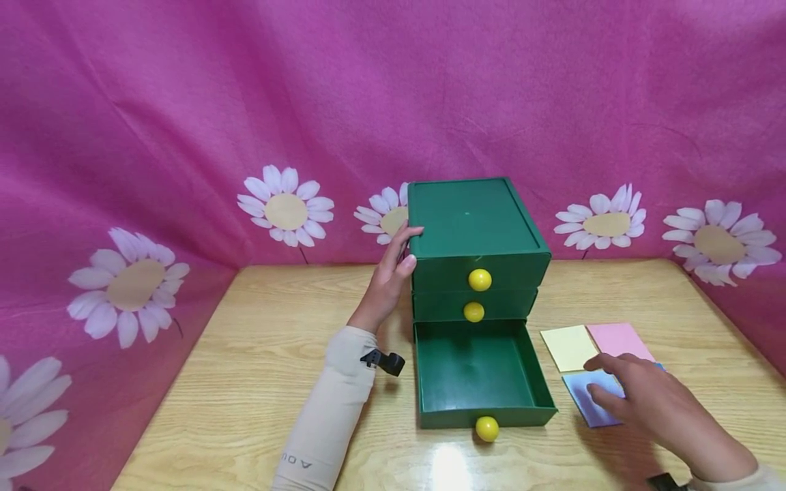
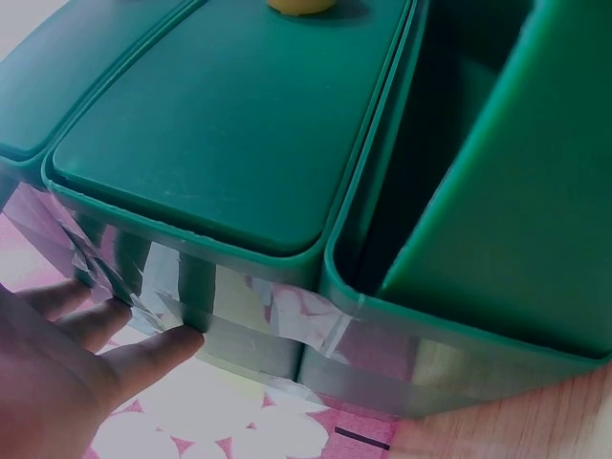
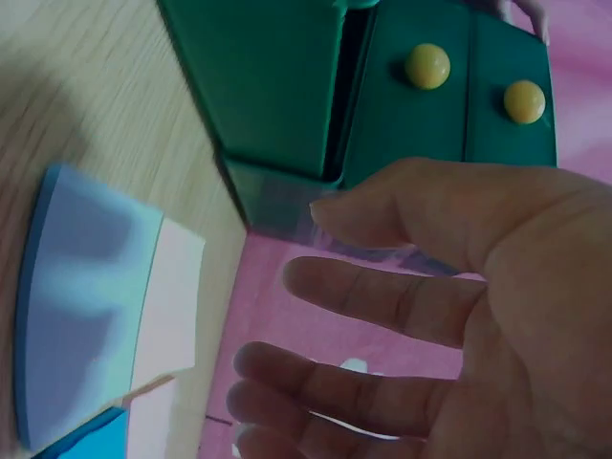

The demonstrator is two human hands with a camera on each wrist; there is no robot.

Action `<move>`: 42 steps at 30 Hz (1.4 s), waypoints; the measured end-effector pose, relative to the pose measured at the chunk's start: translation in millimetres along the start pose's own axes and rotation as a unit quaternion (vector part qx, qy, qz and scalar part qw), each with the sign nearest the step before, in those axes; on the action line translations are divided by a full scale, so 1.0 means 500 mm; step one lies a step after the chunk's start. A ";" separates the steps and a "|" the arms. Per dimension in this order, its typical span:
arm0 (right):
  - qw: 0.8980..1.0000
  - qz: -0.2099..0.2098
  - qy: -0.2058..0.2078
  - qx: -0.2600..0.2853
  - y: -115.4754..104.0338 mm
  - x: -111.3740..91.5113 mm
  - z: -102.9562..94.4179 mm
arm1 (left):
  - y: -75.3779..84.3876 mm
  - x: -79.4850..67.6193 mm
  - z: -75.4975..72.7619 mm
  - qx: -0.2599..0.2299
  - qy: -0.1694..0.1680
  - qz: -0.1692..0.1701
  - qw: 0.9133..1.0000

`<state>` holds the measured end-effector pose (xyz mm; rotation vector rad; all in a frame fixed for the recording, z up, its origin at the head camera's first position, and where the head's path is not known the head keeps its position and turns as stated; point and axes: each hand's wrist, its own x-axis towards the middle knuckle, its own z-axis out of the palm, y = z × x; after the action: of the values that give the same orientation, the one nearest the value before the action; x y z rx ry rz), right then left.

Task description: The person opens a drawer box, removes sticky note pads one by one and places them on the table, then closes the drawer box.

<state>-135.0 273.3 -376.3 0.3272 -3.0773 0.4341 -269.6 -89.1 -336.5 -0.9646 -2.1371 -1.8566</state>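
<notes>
A green three-drawer cabinet [image 1: 475, 218] stands on the table, its bottom drawer [image 1: 451, 418] pulled out with nothing inside. My left hand [image 1: 388, 279] rests against the cabinet's left side, fingertips at the top edge; in the left wrist view its fingers [image 2: 153, 363] are stretched along the clear-taped side. Over the sticky-note pads hovers my right hand [image 1: 666, 406], holding nothing, thumb and fingers spread apart. Just below it lies a light blue pad [image 1: 580, 395], beside a yellow pad [image 1: 568, 348] and a pink pad [image 1: 621, 341]. A brighter blue pad [image 3: 96, 440] is mostly hidden by the hand in the head view.
Each drawer has a round yellow knob, such as the top knob [image 1: 479, 279] and the bottom knob [image 1: 487, 429]. The wooden table [image 1: 245, 389] ends at a pink cloth [image 1: 344, 88] printed with white daisies, behind and at both sides.
</notes>
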 end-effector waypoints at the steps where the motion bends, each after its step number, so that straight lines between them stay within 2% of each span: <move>1: 1.000 -0.005 0.002 0.001 -0.004 0.000 0.000 | 0.000 0.000 0.000 0.000 0.000 0.000 1.000; 10: 0.999 -0.025 0.020 0.006 -0.046 -0.002 -0.005 | 0.002 0.002 0.000 -0.002 0.000 0.004 1.000; 22: 0.999 -0.020 -0.039 0.017 -0.094 -0.004 -0.017 | 0.001 0.001 0.003 0.000 0.003 0.005 1.000; 30: 0.999 -0.028 -0.038 0.020 -0.122 -0.007 -0.020 | 0.006 0.001 0.002 0.006 0.002 0.002 1.000; 42: 0.996 -0.026 -0.083 0.019 -0.158 -0.003 -0.002 | 0.005 0.000 0.003 0.002 0.001 -0.004 1.000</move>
<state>-117.1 199.7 -353.8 0.4668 -3.2146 0.4896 -267.7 -87.6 -334.7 -0.9557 -2.1457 -1.8562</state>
